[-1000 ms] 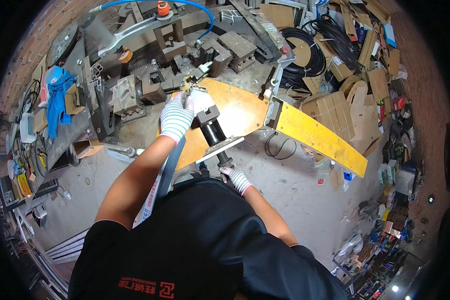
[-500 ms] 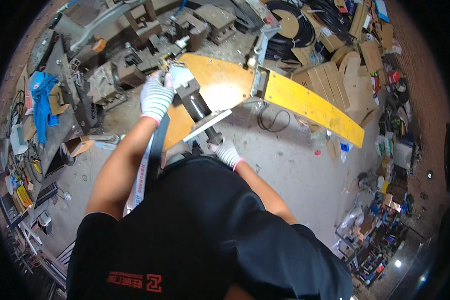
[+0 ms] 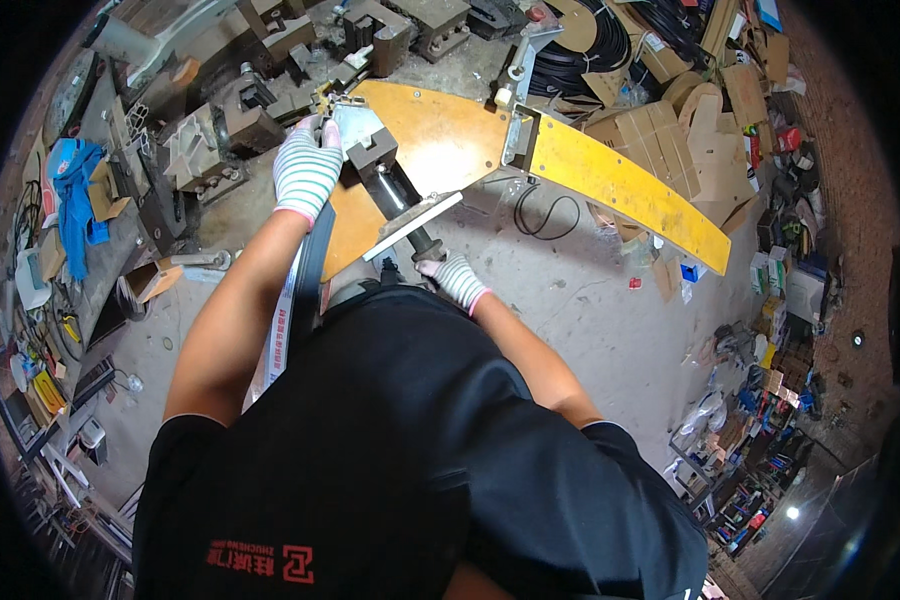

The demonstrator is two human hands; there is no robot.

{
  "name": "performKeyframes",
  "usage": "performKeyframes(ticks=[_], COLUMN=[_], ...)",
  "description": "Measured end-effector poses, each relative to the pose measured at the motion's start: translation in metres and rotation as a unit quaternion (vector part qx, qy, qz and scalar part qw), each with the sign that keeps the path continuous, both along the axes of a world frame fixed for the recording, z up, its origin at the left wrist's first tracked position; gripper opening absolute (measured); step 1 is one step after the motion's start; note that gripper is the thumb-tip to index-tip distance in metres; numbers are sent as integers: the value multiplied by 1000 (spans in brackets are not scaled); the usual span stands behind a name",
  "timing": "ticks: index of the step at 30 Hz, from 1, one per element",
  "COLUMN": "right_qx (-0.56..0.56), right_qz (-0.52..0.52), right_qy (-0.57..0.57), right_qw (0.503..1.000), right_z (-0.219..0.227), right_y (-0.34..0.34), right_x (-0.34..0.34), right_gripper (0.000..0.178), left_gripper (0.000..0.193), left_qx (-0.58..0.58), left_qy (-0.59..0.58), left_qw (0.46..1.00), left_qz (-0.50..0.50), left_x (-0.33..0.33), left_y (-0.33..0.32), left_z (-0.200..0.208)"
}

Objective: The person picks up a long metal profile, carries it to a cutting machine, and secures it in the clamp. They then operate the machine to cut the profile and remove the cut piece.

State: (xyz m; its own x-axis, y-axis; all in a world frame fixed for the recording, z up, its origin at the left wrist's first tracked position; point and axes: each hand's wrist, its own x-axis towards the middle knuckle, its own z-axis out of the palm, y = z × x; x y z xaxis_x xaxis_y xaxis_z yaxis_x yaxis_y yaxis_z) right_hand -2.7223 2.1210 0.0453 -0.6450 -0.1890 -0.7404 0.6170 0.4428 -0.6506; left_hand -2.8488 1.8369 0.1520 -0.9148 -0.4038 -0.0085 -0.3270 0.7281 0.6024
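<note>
My left hand, in a white striped glove, is closed around the upper end of a long dark profile bar with a printed pale film strip along its side. Its fingertips lie beside a small metal fixture. My right hand, gloved alike, is closed on the dark lower end of a shaft. That shaft continues from a black cylinder, which passes by a pale metal plate. Behind these parts lies a flat yellow-orange board. The right fingertips are partly hidden.
A curved yellow arm reaches out to the right over the grey floor. Metal blocks crowd the bench at the left and back. Black coiled hose and cardboard are piled at the back right. A blue cloth hangs at the left.
The view has shifted slightly, so the bench and fixture appear a little higher. Both hands keep their places on the bar and the shaft end.
</note>
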Motion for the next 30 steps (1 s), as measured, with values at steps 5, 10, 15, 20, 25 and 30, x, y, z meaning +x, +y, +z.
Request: performKeyframes(ticks=[5, 10, 15, 20, 25, 30], right_qx=[11, -6, 112, -117, 112, -122], right_qz=[-19, -9, 31, -109, 58, -130], right_qy=[-12, -34, 71, -118, 122, -107], right_qw=[1000, 999, 991, 980, 985, 978], right_z=[-11, -15, -3, 11, 9, 5], right_y=[3, 1, -3, -2, -3, -1], right_x=[2, 2, 6, 0, 4, 1], right_gripper=[45, 45, 46, 44, 49, 44], left_gripper=[47, 47, 46, 46, 47, 47], left_qx=[4, 20, 4, 1, 14, 3], left_qy=[2, -10, 10, 9, 6, 4], left_qw=[1000, 1000, 1000, 1000, 1000, 1000], left_qz=[4, 5, 1, 0, 1, 1], left_x=[1, 1, 0, 0, 2, 1], left_y=[1, 1, 0, 0, 2, 2], left_z=[0, 3, -2, -3, 2, 4])
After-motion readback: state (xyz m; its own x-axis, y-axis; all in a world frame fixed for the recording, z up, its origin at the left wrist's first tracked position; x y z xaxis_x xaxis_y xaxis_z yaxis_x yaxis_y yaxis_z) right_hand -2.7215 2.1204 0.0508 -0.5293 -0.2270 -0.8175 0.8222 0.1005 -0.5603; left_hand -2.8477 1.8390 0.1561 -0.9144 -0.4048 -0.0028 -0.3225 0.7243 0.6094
